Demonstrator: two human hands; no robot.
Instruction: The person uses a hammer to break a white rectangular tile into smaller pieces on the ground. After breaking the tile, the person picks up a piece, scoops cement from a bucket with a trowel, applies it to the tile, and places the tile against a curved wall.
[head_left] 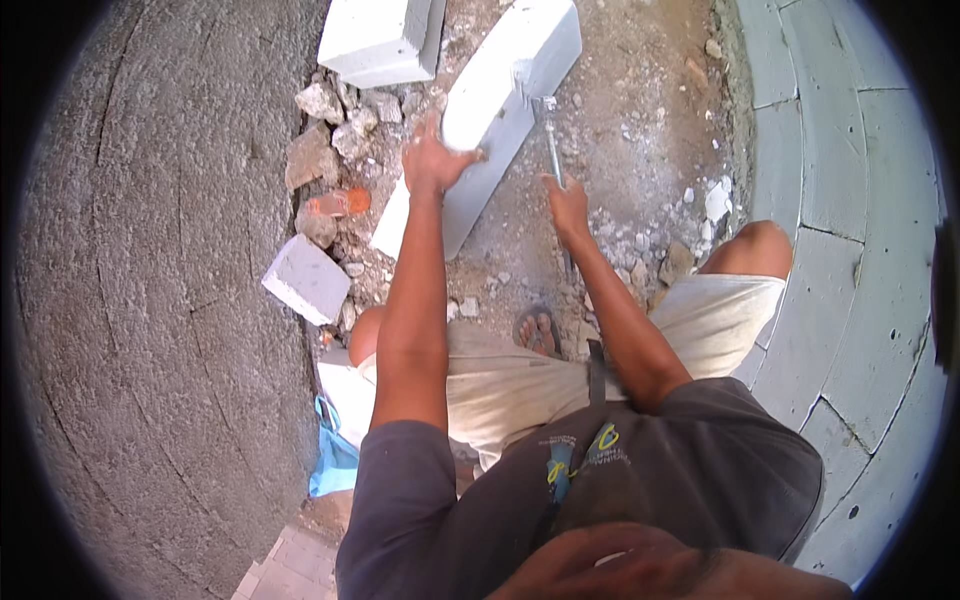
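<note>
A long white building block (490, 105) lies slantwise on the rubble-strewn ground in front of me. My left hand (437, 160) grips it near its middle, thumb toward the right edge and fingers toward the left. In my right hand (568, 205) is a hammer (554, 150) with a pale metal shaft, held just right of the block. The hammer's head is close to a rough, chipped notch in the block's upper right edge. Whether head and block touch, I cannot tell.
Another white block (375, 45) stands at the far left, and a smaller cut piece (307, 280) lies nearer. Broken stones (350, 135) line a rough grey wall (190, 250). A pale block wall (835, 170) curves along the right. A blue bag (333, 460) sits at lower left.
</note>
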